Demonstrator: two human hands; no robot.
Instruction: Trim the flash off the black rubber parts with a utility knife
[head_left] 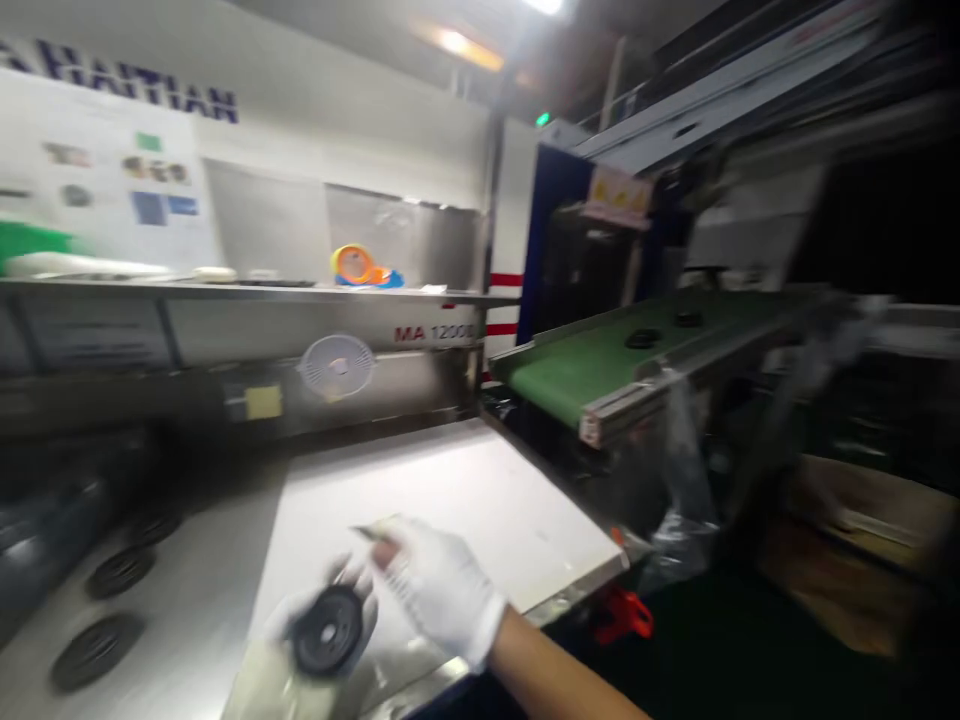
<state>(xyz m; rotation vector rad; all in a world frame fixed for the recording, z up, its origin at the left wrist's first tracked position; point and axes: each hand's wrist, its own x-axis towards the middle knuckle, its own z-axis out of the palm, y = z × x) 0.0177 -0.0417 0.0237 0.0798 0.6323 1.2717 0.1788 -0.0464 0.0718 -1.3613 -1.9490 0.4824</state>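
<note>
My left hand [281, 620] in a white glove holds a black round moulded disc [328, 631] with a central hole, low in the view. Just right of it, my right hand [442, 590], also white-gloved, pinches a thin pale strip [373, 531], which is blurred and hard to name. Both hands are above a white board [450, 510] lying on a steel table [187, 590]. Several similar black discs [96, 652] lie on the steel to the left.
A green conveyor belt [600, 360] carrying black discs [643, 338] stands at the right, beside a moulding machine panel marked MA 12000 [435, 333]. A clear plastic bag [679, 490] hangs below the conveyor's end. A cardboard box [847, 530] sits at the far right.
</note>
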